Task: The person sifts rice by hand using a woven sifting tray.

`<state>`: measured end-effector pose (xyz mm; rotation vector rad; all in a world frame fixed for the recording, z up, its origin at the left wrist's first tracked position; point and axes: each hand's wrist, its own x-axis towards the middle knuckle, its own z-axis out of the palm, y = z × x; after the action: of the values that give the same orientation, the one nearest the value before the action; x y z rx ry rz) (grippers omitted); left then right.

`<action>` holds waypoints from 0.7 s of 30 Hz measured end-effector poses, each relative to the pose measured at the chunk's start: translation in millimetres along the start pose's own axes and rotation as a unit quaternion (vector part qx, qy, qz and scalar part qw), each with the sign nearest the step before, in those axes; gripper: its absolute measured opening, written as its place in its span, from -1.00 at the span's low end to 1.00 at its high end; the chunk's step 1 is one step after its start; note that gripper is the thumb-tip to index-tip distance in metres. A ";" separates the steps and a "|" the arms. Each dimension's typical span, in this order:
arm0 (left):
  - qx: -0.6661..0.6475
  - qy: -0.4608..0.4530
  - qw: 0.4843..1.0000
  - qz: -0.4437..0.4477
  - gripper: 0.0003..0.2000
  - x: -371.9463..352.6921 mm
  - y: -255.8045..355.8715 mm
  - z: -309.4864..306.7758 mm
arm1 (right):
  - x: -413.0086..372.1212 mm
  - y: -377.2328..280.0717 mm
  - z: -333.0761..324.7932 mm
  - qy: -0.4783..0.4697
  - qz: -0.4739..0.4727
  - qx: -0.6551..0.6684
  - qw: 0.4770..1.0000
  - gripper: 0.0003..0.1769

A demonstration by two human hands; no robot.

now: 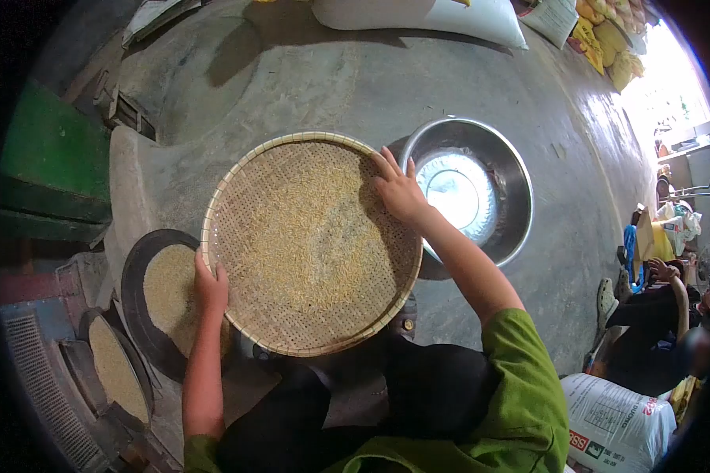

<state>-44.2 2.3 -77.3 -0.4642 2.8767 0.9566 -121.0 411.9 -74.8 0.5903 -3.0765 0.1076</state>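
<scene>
I hold a round woven bamboo sieve [235, 185] over my lap, with a thin, uneven layer of pale yellow grain [304, 236] spread inside. My left hand [211, 285] is closed on its left rim, the thumb on the inner side and the other fingers mostly hidden. On the upper right rim, my right hand [400, 191] is also closed, its fingers lying over the edge. Just beyond that hand stands a shiny metal basin [516, 185] on the floor, with no grain visible in it. A dark round pan [136, 292] holding grain sits beside my left forearm.
Another grain-filled container [118, 366] stands at the lower left near a green machine or cabinet [55, 150]. White sacks [418, 14] lie at the top, and a printed sack [619, 418] is at the lower right. Another person [646, 335] sits at the right edge.
</scene>
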 end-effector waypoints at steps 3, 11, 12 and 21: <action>-0.013 -0.005 1.000 0.006 -0.45 1.7 -7.4 3.5 | -3.6 2.4 -7.6 0.028 0.038 0.063 0.997 -0.85; -0.046 0.020 0.997 0.061 -0.45 4.2 -18.0 8.1 | -54.6 55.3 -10.9 0.174 0.216 0.218 0.936 -0.91; -0.043 0.008 0.998 0.035 -0.45 0.9 -10.0 3.7 | -65.0 64.6 -2.0 0.168 0.242 0.209 0.932 -0.92; -0.019 0.019 0.999 0.040 -0.45 4.8 -17.9 6.7 | -121.3 107.5 70.2 0.037 0.329 0.106 0.938 -0.88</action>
<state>-43.5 -8.5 -93.8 -0.3775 2.9349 1.0267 -47.7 551.5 -154.4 -0.4591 -3.0586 0.4497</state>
